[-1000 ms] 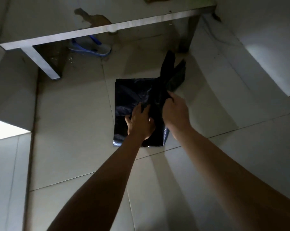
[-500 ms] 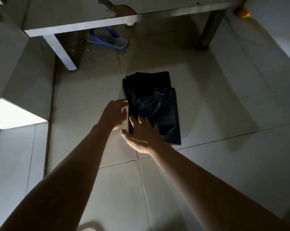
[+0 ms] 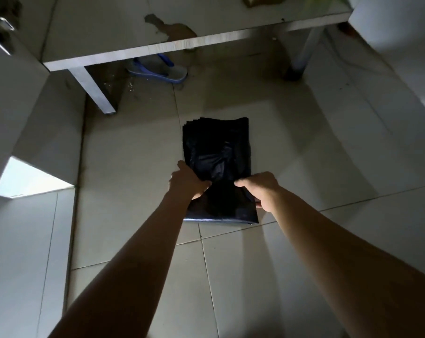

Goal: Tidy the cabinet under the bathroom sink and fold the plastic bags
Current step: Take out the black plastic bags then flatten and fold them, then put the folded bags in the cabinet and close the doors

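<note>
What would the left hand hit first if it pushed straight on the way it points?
The folded black plastic bag: the left hand grips its left edge, pointing across it. Past that, probably only pale floor tiles.

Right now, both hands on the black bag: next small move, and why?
Probably lift the near end and fold it over the far half: the left hand and right hand pinch the flat black plastic bag at its side edges.
</note>
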Action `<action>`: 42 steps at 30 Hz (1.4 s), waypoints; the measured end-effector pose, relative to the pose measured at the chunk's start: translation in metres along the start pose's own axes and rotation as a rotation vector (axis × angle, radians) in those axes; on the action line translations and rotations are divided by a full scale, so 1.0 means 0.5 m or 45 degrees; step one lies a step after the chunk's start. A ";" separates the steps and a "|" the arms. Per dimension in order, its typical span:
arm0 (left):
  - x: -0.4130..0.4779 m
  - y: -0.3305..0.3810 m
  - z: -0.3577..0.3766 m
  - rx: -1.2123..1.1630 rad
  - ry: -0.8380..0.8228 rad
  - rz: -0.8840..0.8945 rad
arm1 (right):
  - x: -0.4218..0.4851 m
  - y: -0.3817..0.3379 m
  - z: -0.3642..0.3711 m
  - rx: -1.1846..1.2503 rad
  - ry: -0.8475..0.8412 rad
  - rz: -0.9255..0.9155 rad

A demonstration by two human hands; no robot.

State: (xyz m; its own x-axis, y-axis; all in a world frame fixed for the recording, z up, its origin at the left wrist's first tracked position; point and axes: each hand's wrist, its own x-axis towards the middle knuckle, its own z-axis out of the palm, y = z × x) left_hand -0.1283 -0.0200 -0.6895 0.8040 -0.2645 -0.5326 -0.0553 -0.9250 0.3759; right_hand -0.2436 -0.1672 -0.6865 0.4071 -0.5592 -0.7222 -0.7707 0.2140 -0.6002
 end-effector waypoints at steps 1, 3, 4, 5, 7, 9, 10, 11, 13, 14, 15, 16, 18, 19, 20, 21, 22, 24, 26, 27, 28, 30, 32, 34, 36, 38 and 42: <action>0.001 0.002 -0.007 -0.003 -0.025 -0.027 | 0.000 -0.001 -0.002 -0.012 -0.036 0.018; 0.006 0.003 -0.024 0.017 -0.078 -0.077 | -0.003 -0.008 -0.006 -0.033 -0.113 0.037; 0.016 -0.002 -0.030 -0.039 -0.131 -0.109 | -0.005 -0.013 -0.009 -0.020 -0.178 0.055; 0.022 -0.010 -0.037 -0.155 -0.204 -0.149 | -0.007 -0.019 -0.012 0.019 -0.256 0.087; 0.016 -0.026 -0.054 -0.446 -0.390 -0.276 | -0.021 -0.034 -0.026 0.156 -0.399 0.164; -0.013 -0.039 -0.069 -0.642 -0.587 -0.404 | -0.032 -0.049 -0.042 0.291 -0.499 0.207; -0.036 -0.034 -0.084 -0.720 -0.652 -0.451 | -0.045 -0.062 -0.058 0.341 -0.545 0.214; -0.062 -0.029 -0.097 -0.802 -0.722 -0.468 | -0.059 -0.073 -0.071 0.377 -0.595 0.217; -0.109 -0.012 -0.131 -0.994 -0.795 -0.469 | -0.094 -0.109 -0.108 0.388 -0.700 0.190; -0.118 -0.002 -0.146 -1.064 -0.788 -0.470 | -0.110 -0.131 -0.129 0.378 -0.732 0.169; -0.140 0.016 -0.167 -1.077 -0.764 -0.466 | -0.122 -0.152 -0.147 0.361 -0.749 0.157; -0.162 0.040 -0.190 -1.059 -0.744 -0.431 | -0.129 -0.171 -0.165 0.334 -0.751 0.150; -0.201 0.098 -0.249 -1.017 -0.670 -0.355 | -0.151 -0.227 -0.207 0.235 -0.719 0.111; -0.218 0.125 -0.280 -1.015 -0.616 -0.317 | -0.160 -0.254 -0.224 0.211 -0.697 0.083; -0.234 0.153 -0.317 -1.030 -0.548 -0.282 | -0.172 -0.289 -0.244 0.172 -0.684 0.041; -0.254 0.182 -0.362 -1.075 -0.468 -0.265 | -0.191 -0.332 -0.264 0.134 -0.684 -0.020; -0.268 0.204 -0.400 -1.145 -0.390 -0.247 | -0.207 -0.371 -0.279 0.114 -0.683 -0.084; -0.301 0.247 -0.482 -1.211 -0.250 -0.212 | -0.241 -0.456 -0.305 0.090 -0.734 -0.195; -0.311 0.281 -0.552 -1.252 -0.182 -0.179 | -0.266 -0.536 -0.321 0.081 -0.786 -0.259; -0.310 0.295 -0.585 -1.247 -0.171 -0.153 | -0.274 -0.575 -0.325 0.075 -0.798 -0.279; -0.303 0.305 -0.617 -1.248 -0.166 -0.134 | -0.280 -0.612 -0.326 0.067 -0.803 -0.291; -0.272 0.317 -0.685 -1.281 -0.137 -0.108 | -0.289 -0.692 -0.315 0.037 -0.816 -0.334; -0.231 0.327 -0.757 -1.304 -0.071 -0.108 | -0.279 -0.776 -0.286 0.004 -0.801 -0.382; -0.182 0.344 -0.825 -1.297 -0.016 -0.096 | -0.261 -0.856 -0.249 0.000 -0.801 -0.434; -0.133 0.362 -0.882 -1.266 0.022 -0.049 | -0.237 -0.920 -0.213 0.128 -0.873 -0.487; -0.072 0.371 -0.936 -1.224 0.067 0.038 | -0.210 -0.987 -0.170 0.189 -0.820 -0.592; 0.042 0.361 -0.995 -1.224 0.246 0.236 | -0.147 -1.074 -0.090 0.214 -0.658 -0.771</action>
State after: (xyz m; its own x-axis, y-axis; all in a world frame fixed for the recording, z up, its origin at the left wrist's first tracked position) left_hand 0.1733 -0.0567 -0.2555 0.9184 -0.2543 -0.3033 0.2449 -0.2369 0.9402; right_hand 0.1182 -0.2772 -0.2953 0.9363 -0.1848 -0.2986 -0.2772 0.1332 -0.9515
